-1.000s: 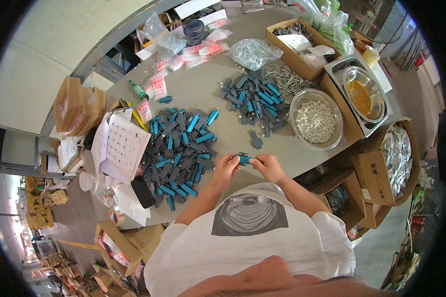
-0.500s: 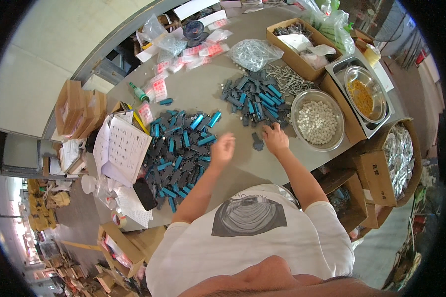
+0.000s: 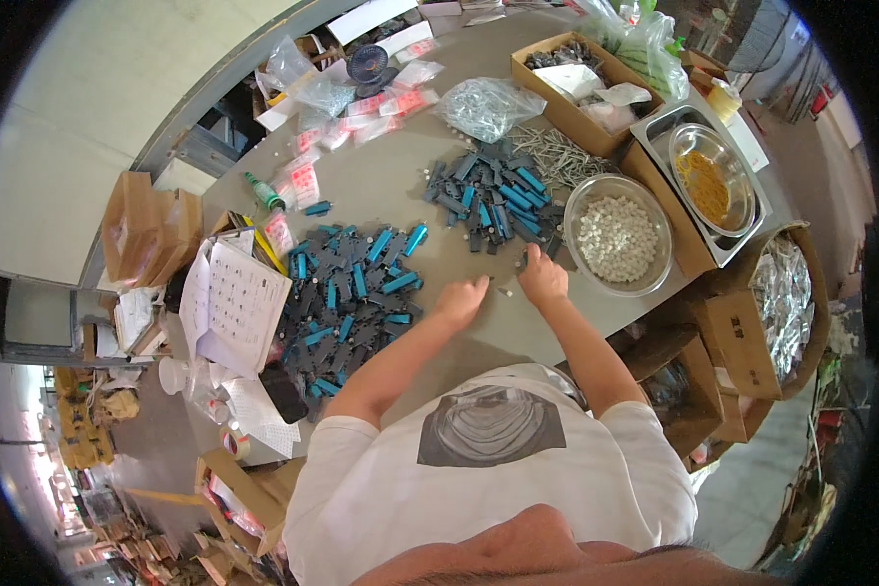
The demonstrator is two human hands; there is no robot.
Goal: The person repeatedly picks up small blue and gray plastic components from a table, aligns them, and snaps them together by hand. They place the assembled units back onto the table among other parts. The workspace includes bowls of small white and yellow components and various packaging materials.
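Note:
Over the middle of the grey table, my left hand (image 3: 462, 302) is closed with its fingertips pinched. Whatever it may hold is too small to make out. To its right, my right hand (image 3: 543, 279) is closed at the near edge of a pile of dark grey and blue plastic parts (image 3: 498, 200). Its fingertips hide any part between them. A small white piece (image 3: 505, 291) lies on the table between my hands. Left of my left hand spreads a larger heap of similar grey and blue parts (image 3: 347, 298).
A clear bowl of white pieces (image 3: 615, 240) stands beside my right hand. Metal screws (image 3: 562, 156) lie behind it. Further right are a cardboard box (image 3: 654, 83) and a metal tray (image 3: 762, 210) with a bowl. Papers (image 3: 234, 303) and a black phone (image 3: 283, 394) are at left.
My left hand has moved right, closer to my right hand. The dark part lying beside my right hand is out of sight, and a small white piece shows between my hands.

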